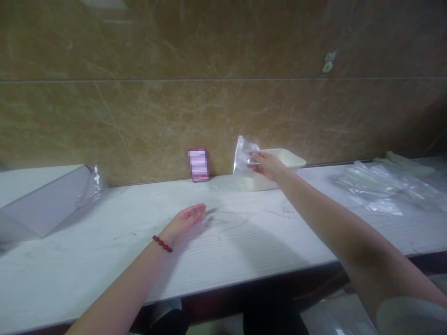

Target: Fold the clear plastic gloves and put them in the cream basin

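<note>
Pale sleeve (412,318) and forearm (335,228) loom nearest, at four o'clock, leading up to the right hand (268,166), just off centre toward three. Its fingers are clamped on the clear bag (241,158), which stands upright before the nine o'clock end of the white tub (292,160); whether the two touch, I cannot tell. At seven o'clock the left hand (185,222), with a red bracelet (162,244) at its wrist, hovers over the worktop (226,251), fingers stretched and loosely together, with nothing visible in them. Far out at three lies a heap of clear bags (366,184). I'd judge a light pinch near the film's edge best, since thin plastic probably creases and slips; keeping it off the tub's rim should avoid snagging.
</note>
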{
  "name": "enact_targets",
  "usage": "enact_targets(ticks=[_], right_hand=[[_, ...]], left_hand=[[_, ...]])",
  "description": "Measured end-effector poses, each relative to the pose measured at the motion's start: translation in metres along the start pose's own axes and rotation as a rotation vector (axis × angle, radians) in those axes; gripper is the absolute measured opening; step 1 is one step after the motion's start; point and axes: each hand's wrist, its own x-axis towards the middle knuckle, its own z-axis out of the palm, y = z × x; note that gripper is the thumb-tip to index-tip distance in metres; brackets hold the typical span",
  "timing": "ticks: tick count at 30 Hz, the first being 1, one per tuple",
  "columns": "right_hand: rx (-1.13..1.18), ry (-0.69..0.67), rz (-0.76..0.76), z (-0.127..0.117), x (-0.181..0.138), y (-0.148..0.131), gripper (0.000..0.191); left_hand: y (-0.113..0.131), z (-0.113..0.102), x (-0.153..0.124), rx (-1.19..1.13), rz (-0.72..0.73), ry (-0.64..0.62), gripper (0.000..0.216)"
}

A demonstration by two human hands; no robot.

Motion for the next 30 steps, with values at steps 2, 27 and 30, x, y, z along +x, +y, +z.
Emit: enact_targets(ticks=[2,27,30], right_hand=[[-0.033,0.048,-0.039,-0.016,0.013,-0.018,0.009],[-0.618,0.259,0.217,-0.132,0.086,-0.01,0.004],[-0.679,0.235,0.305,-0.129,0.088,-0.005,0.008]], left_hand=[[0.001,0.001,0.0,0.014,-0.006,0.014,0.033],[0.004,-0.002,-0.001,0.146,-0.049,0.011,0.044],[0.005,0.0,-0.001,0.144,-0.057,0.015,0.044]])
